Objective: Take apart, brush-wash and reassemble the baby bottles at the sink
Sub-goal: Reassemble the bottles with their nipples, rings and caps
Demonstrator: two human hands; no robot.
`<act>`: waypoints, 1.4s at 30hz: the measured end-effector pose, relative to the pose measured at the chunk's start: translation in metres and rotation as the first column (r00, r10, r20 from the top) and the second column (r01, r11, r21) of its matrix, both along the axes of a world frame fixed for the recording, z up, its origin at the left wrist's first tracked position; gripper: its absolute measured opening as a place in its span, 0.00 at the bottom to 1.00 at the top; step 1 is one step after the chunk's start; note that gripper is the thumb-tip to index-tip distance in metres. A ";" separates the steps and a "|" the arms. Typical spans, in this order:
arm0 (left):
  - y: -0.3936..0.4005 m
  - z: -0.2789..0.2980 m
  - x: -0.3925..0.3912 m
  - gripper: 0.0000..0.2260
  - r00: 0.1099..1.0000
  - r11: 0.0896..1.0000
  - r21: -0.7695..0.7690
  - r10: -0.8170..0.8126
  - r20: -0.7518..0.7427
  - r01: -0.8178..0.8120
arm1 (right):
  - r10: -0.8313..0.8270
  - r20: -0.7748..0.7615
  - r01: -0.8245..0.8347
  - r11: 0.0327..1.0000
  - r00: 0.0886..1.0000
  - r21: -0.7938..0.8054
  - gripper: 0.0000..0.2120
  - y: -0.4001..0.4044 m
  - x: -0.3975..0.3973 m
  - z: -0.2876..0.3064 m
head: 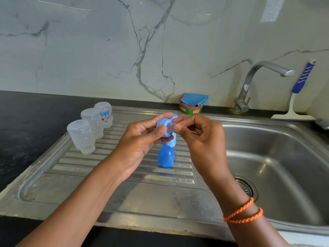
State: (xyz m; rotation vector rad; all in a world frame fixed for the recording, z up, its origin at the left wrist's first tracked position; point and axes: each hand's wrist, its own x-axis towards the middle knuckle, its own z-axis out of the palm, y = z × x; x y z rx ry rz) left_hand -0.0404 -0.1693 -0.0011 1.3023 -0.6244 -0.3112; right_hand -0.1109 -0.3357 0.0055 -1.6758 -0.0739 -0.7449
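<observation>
Two hands raised over the ribbed draining board [124, 168], near the camera: left hand [142, 139] curled round a blue screw collar [162, 126], thumb across its front; right hand [197, 132] pinching the pale teat [170, 126] poking out of that collar between thumb and forefinger, orange braided cords [243, 211] looped at the wrist. Just beneath, a blue dome cap [166, 156] standing on the board, another blue piece partly hidden behind the hands. Further left, three clear bottle bodies [83, 136] upended in a row. To the right, the steel sink basin [284, 157]. At the back, a green tub [190, 108] with a blue cloth [195, 99], the tap [258, 81], and a squeegee [299, 97] against the marble wall.
</observation>
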 end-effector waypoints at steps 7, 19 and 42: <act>0.005 0.004 0.001 0.19 0.992 0.986 -0.133 -0.107 -0.069 0.097 | 0.293 0.001 -0.278 0.905 0.956 0.323 0.04 -0.007 -0.004 0.004; -0.002 0.002 -0.003 0.19 0.995 0.987 -0.153 0.036 -0.093 -0.050 | 0.055 0.084 -0.056 0.998 0.995 0.012 0.11 0.009 -0.001 -0.004; -0.005 0.007 -0.010 0.19 0.987 0.985 -0.115 0.113 -0.111 -0.126 | -0.074 0.189 0.108 0.978 0.979 -0.179 0.09 0.017 -0.004 -0.007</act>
